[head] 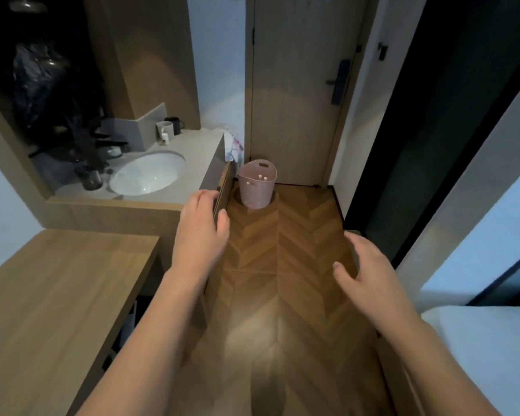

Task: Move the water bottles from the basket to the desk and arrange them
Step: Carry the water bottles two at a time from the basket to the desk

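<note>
A pink basket (256, 192) stands on the wooden floor in front of the door, beside the sink counter. White caps of water bottles (262, 176) show inside it; the bottles' bodies are hidden by the basket wall. The wooden desk (54, 292) lies at the lower left with its top bare. My left hand (203, 228) is stretched forward, fingers apart, holding nothing, well short of the basket. My right hand (370, 267) is also open and empty, lower and to the right over the floor.
A sink counter (198, 157) with a white basin (147, 173) and two mugs (169, 129) stands left of the basket. The closed door (297, 94) is behind it. A white bed corner (487, 349) is at the lower right. Herringbone floor (282, 265) runs ahead.
</note>
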Motion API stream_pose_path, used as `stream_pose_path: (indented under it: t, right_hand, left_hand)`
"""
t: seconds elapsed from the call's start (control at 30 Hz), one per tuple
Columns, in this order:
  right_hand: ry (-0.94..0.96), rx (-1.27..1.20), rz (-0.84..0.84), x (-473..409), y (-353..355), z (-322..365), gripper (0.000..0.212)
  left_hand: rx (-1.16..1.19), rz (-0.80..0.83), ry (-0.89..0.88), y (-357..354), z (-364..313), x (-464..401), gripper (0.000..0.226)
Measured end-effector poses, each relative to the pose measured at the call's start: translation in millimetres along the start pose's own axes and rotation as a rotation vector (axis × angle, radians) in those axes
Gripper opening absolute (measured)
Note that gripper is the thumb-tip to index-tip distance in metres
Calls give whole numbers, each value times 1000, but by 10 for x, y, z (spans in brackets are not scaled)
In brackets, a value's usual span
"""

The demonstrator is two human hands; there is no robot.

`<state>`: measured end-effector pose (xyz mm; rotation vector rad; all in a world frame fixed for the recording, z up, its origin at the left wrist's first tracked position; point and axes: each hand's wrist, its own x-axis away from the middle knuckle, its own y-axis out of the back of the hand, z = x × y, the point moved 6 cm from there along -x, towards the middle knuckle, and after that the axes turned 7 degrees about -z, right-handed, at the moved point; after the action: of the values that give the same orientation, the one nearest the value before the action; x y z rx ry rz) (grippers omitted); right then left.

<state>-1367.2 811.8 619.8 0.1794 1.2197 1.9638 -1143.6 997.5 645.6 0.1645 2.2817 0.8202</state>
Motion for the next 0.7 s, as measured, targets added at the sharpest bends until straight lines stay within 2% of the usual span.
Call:
stream_pose_path:
  t: [0.07, 0.27, 0.4, 0.57, 0.63, 0.7]
  right_hand:
    - [-16, -1, -12, -429, -102, -86, 64]
    - [-58, -72, 89, -1578, -857, -447, 64]
    - [-48, -98, 91, -2700, -1253, -787, 63]
    - [-72, -135, 12, -4352, -1327, -972, 61]
    - [-27, -138, -3, -4936, -1409, -951, 59]
    - [-11, -128, 49, -5374, -1593, -962, 59]
  left_hand:
    - [3, 26, -40, -354, -102, -309, 37]
    - [-72, 277, -146, -1813, -22, -790, 40]
    - [-124, 266, -174, -2624, 168, -1629, 42]
    - [-171, 201, -185, -3253, 230, -2951, 42]
    - [-157, 154, -128, -3498, 329, -3357, 42]
    - [-153, 181, -84, -3822, 467, -3564, 41]
